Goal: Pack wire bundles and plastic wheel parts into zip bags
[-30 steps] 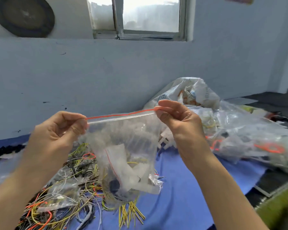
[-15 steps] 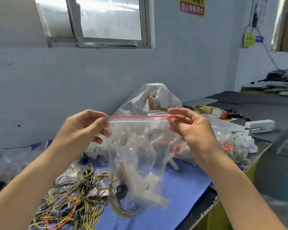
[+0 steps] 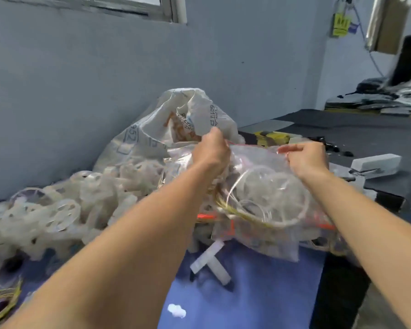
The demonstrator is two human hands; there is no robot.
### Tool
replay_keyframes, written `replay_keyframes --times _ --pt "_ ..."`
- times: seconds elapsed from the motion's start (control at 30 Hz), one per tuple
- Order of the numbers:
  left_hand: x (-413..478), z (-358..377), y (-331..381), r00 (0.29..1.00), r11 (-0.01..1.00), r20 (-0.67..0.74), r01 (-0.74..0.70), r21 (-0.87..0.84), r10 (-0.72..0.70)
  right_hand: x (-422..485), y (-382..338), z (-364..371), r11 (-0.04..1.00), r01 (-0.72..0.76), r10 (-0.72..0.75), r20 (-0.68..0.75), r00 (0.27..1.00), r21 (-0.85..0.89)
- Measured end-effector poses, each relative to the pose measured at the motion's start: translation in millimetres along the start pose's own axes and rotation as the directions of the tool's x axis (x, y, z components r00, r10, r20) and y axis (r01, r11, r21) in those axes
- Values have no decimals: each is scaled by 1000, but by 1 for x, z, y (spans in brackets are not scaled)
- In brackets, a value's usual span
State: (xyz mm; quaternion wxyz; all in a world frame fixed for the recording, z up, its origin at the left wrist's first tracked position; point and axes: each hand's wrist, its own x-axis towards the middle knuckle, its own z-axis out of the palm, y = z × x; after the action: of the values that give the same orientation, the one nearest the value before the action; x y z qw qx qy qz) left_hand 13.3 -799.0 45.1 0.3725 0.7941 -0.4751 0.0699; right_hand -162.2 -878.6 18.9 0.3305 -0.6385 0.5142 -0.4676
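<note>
Both hands pinch the red zip strip of a clear plastic zip bag (image 3: 259,176): left hand (image 3: 211,154) at its left end, right hand (image 3: 305,157) at its right end. Bag holds white wheel parts and yellow wires, hanging over a heap of filled zip bags (image 3: 271,231) near the blue mat's (image 3: 247,293) right edge. Loose white plastic wheel parts (image 3: 57,217) pile left. White printed woven sack (image 3: 171,124) stands just behind, against the grey wall (image 3: 81,79). Bare mat in front.

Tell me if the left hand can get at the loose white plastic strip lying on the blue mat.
Probably yes, once it lets go: the left hand pinches the zip bag, but the white plastic strip lies uncovered on the blue mat below.
</note>
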Motion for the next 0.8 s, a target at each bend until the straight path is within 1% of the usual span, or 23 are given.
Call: replay_keyframes --times 0.1,0.13,0.17,0.2,0.23,0.27,0.3,0.33,0.4,0.43,0.5,0.53,0.63,0.7,0.8 --pt "41 15 9 999 996 -24 -27 84 29 42 -20 1 991 89 -94 -55 994 -99" --pt "51 20 9 999 993 1 -32 111 32 52 -23 2 986 109 -117 -60 991 -129" --pt "58 25 7 998 989 52 -39 140 32 59 -22 6 976 123 -132 -35 991 -179" --pt "61 31 2 993 985 118 -42 167 23 62 -18 10 955 132 -127 39 991 -266" --pt "60 38 -4 984 981 177 -40 191 5 61 -12 16 921 142 -92 153 984 -362" --pt "58 44 -11 978 977 206 -34 211 -10 58 -6 21 889 157 -42 266 963 -429" --pt "56 49 -16 980 974 201 -37 225 -9 55 0 24 867 183 -13 345 938 -464" --pt "56 52 -19 983 971 184 -53 232 10 54 2 22 865 202 -14 381 925 -459" --pt "57 49 -18 988 969 151 -73 234 38 48 -8 13 890 191 -16 391 920 -414" --pt "57 44 -17 990 972 142 -59 228 27 45 -17 9 894 187 -30 362 932 -408" --pt "57 34 -15 990 983 142 -15 184 -12 36 -40 2 890 227 -127 263 956 -395" --pt "56 29 -13 988 987 153 -1 158 -24 28 -54 2 889 260 -176 242 954 -378" --pt "43 9 -3 983 996 182 -3 93 -14 -4 -91 7 851 381 -271 320 908 -362" --pt "31 -11 3 979 998 206 -28 64 14 -27 -111 12 838 415 -296 343 891 -354" --pt "5 -58 2 961 984 258 -133 118 99 -64 -141 24 841 463 -366 337 868 -280"
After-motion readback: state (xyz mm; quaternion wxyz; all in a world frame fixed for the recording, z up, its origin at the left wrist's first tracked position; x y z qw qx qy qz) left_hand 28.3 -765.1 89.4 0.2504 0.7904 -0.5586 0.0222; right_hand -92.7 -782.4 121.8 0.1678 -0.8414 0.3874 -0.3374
